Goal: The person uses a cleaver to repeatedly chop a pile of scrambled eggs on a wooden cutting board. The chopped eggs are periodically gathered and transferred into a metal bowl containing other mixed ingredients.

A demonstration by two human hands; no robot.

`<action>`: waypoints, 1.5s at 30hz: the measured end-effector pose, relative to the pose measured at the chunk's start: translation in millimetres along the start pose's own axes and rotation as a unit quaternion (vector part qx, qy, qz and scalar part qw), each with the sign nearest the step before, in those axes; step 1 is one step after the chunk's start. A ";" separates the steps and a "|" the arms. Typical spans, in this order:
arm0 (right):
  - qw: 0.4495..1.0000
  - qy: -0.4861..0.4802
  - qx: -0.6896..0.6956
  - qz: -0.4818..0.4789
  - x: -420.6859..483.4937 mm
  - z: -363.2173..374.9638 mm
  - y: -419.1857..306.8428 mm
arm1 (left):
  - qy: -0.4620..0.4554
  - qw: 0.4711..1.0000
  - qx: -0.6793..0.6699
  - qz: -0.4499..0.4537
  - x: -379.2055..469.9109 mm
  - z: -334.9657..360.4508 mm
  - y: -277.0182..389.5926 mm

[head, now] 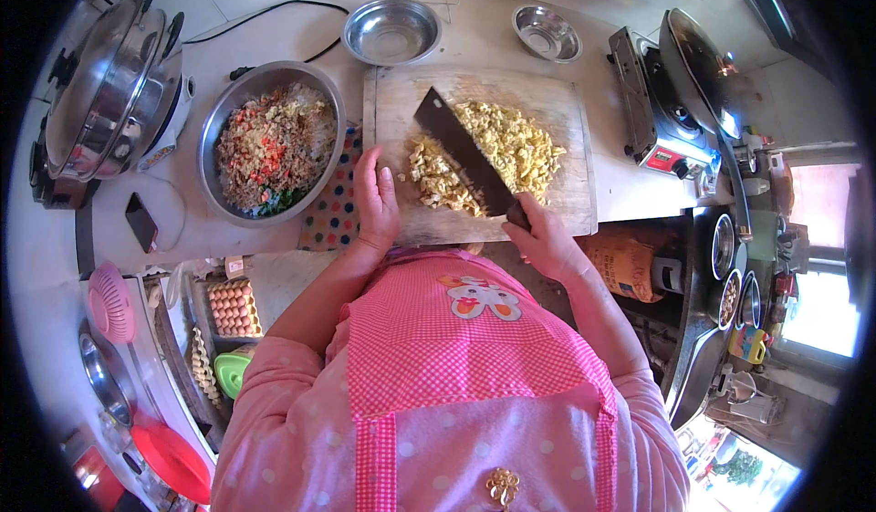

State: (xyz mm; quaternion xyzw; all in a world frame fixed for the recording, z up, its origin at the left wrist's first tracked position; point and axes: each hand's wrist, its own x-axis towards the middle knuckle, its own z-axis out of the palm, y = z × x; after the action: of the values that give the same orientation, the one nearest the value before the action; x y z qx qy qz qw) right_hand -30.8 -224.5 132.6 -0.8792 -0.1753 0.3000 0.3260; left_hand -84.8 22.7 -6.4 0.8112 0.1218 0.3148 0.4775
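My right hand (545, 237) grips the dark handle of a Chinese cleaver (468, 152). Its broad blade slants up and left over a wooden cutting board (472, 82). Chopped yellow food, apparently scrambled egg (517, 146), is heaped to the right of the blade, with a smaller pile (438, 180) on its left. My left hand (378, 200) rests at the board's left edge, fingers apart and holding nothing. Left of it stands a large steel bowl (205, 159) filled with minced brown food, red bits, noodle-like pale strands and chopped greens.
Two steel bowls (392, 31) (547, 33) stand behind the board. A portable gas stove (657, 101) with a wok (705, 74) is at the right. Far left are a stacked steel pot (102, 94) and a phone (141, 222). A dotted cloth (333, 214) lies beside the board.
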 end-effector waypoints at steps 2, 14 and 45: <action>0.998 -0.048 0.033 0.001 2.9 10.2 -5.7 | 0.008 1.000 -0.003 0.004 -1.7 -5.4 -3.9; 0.997 0.019 -0.046 -0.061 33.7 15.5 18.6 | -0.024 0.999 0.043 0.009 -11.3 -11.0 -9.0; 0.960 -0.154 -0.172 -0.160 83.9 -77.6 67.9 | 0.057 0.996 0.072 0.013 -7.4 -2.8 13.5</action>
State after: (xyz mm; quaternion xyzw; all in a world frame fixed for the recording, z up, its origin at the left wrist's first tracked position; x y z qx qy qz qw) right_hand 90.3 -267.9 99.0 -0.8258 -0.4103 0.3408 0.1832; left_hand -93.7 14.1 3.1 0.8258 0.1601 0.3569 0.4062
